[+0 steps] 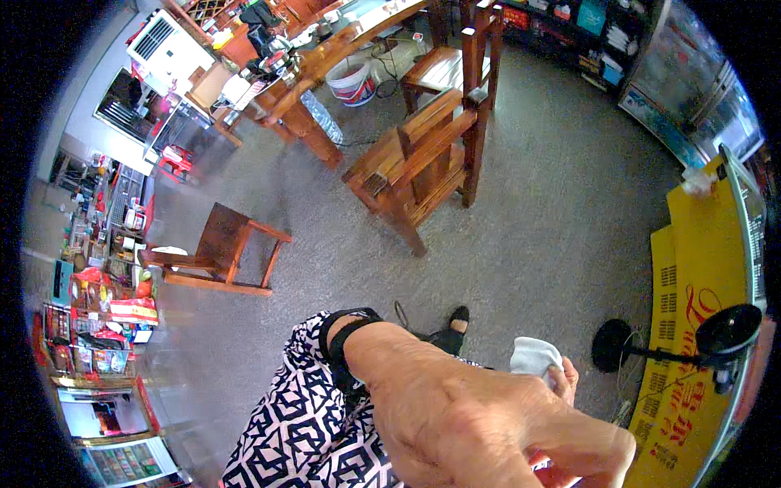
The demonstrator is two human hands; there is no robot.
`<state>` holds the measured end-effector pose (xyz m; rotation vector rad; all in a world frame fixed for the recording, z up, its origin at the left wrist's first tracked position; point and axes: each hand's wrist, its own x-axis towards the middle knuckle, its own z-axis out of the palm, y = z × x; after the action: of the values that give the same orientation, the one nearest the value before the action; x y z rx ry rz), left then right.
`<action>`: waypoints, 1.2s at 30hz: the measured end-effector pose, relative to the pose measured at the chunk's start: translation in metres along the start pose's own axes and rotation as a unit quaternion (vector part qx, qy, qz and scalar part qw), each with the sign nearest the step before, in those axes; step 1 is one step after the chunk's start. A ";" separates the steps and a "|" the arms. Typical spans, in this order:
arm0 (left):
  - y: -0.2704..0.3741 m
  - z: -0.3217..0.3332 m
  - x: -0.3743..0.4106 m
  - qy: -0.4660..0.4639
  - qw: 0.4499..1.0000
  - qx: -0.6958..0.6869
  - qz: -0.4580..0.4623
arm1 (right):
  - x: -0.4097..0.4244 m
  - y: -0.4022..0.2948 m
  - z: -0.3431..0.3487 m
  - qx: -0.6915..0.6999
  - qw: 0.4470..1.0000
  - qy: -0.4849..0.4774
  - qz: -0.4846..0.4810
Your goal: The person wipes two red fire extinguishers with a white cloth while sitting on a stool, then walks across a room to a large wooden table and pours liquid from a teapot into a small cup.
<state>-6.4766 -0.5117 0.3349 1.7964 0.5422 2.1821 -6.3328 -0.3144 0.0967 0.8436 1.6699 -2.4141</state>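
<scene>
My left hand point(488, 421) fills the lower middle, very near the camera, back upward, with a dark band at the wrist. Its fingers bend down at the right, and what they touch is hidden. Below it shows a small part of a red and white thing point(540, 460), too covered to name. Just beyond the knuckles, the fingertips of my right hand point(568, 377) pinch a folded white cloth or pad point(534, 355); the rest of that hand is hidden. Black-and-white patterned clothing point(305, 402) lies under the left forearm, and a dark shoe point(459, 314) shows on the floor.
A wooden armchair point(421, 152) stands ahead, near a wooden desk point(305, 128) and a white bucket point(351, 82). At left are a small wooden chair point(229, 244) and goods-filled shelves point(104, 305). Close on the right are a yellow printed panel point(689, 268) and a black stand point(613, 346).
</scene>
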 end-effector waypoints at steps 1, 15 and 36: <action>-0.005 -0.008 0.004 0.005 1.000 0.008 0.002 | 0.008 -0.008 -0.001 0.005 1.000 0.002 0.002; -0.107 -0.069 0.069 0.074 0.988 0.134 0.004 | 0.162 -0.116 -0.090 -0.059 0.994 -0.089 -0.014; -0.187 -0.078 0.119 0.182 0.931 0.317 0.014 | 0.280 -0.167 -0.153 -0.131 0.960 -0.231 0.084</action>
<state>-6.5835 -0.3020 0.3439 1.6448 1.4553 2.5681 -6.5716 -0.0465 0.0631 0.3300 1.6030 -2.0129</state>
